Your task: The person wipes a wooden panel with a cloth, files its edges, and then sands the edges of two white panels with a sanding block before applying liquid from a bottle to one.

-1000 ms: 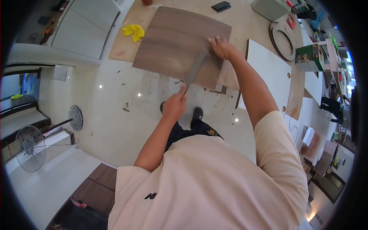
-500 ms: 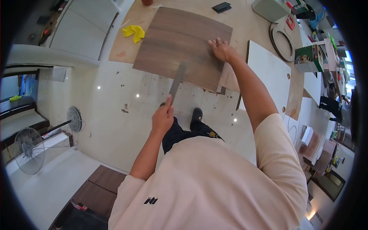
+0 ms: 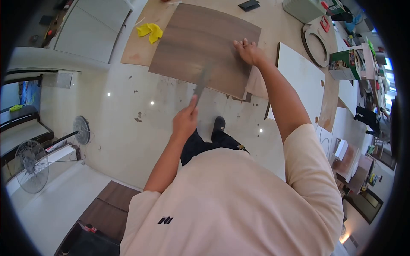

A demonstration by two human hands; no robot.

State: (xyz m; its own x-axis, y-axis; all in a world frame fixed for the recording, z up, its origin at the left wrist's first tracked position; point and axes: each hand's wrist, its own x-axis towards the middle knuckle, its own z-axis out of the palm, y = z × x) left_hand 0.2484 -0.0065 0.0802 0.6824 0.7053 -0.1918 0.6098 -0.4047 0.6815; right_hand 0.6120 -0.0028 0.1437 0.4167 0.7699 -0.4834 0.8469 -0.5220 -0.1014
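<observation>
A brown wood-grain board (image 3: 192,40) lies on the worktable, its near edge towards me. My left hand (image 3: 185,121) is closed round the end of a long flat grey file (image 3: 200,85), index finger stretched along it. The file crosses the board's near edge, its far end blurred over the board. My right hand (image 3: 249,52) presses flat on the board near its right edge, fingers extended, holding nothing.
On the worktable (image 3: 136,47) are a yellow cloth (image 3: 150,32), a dark folded piece (image 3: 249,5), a pale jerrycan (image 3: 303,9) and a ring-shaped piece (image 3: 315,45). A white panel (image 3: 299,81) lies to the right. Two fans (image 3: 32,166) stand at left.
My left hand and the file have moved forward and slightly right over the board's edge. My right hand stays on the board. The view has shifted slightly.
</observation>
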